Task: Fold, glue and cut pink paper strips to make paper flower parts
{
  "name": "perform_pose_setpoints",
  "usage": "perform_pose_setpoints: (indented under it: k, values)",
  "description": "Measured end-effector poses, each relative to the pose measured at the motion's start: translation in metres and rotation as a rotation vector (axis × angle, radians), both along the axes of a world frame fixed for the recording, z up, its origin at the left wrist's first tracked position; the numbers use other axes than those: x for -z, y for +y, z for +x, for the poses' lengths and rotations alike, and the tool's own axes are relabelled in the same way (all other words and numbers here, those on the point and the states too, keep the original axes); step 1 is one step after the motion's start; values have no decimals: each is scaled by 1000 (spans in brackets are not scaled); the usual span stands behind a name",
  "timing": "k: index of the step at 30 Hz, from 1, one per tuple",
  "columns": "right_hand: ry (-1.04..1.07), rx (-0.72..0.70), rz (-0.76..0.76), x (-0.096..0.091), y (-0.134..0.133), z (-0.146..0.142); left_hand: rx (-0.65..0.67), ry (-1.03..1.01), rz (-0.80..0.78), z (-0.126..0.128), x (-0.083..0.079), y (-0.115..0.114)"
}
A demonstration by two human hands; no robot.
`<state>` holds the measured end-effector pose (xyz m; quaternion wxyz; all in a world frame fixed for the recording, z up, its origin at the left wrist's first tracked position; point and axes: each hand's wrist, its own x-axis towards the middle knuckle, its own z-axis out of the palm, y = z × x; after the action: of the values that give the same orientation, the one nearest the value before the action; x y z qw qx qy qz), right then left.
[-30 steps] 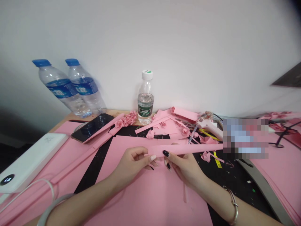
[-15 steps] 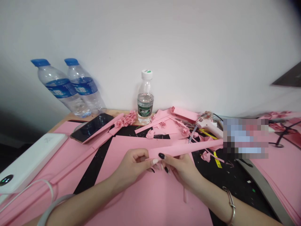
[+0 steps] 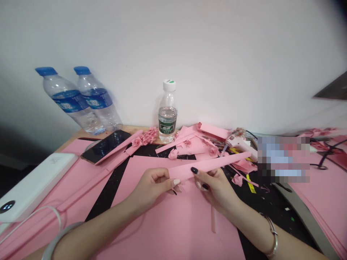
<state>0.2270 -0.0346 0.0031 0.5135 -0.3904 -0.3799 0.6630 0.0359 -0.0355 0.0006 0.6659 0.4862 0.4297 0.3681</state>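
Observation:
A long strip of pink paper (image 3: 214, 164) runs up and to the right above the table. My left hand (image 3: 154, 184) pinches its near end between thumb and fingers. My right hand (image 3: 213, 184), with dark-painted nails, grips the strip a little farther along. The strip's far end reaches toward a white glue gun (image 3: 240, 143) without touching it. Beneath both hands lies a large pink paper sheet (image 3: 168, 231), and a thin narrow pink strip (image 3: 213, 220) hangs below my right hand.
A black cutting mat (image 3: 107, 195) carries pink sheets and scraps. Small pink paper roses (image 3: 145, 139) sit near a phone (image 3: 105, 146). Several water bottles (image 3: 168, 112) stand against the white wall. A white power bank (image 3: 35, 180) with a cable lies at the left.
The strip's far end has swung upward and slightly left, with my right hand shifting along it. My left hand stays nearly in place, still pinching the near end.

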Motion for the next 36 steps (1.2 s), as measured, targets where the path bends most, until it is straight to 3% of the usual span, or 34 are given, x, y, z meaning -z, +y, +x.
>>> perform_pose_setpoints:
  k: [25,36]
  values:
    - [-73,190,20,-26,34,48,-72,6,80,-24,-1,16]
    - [-59,211,54,-23,45,64,-72,21,87,-26,-3,18]
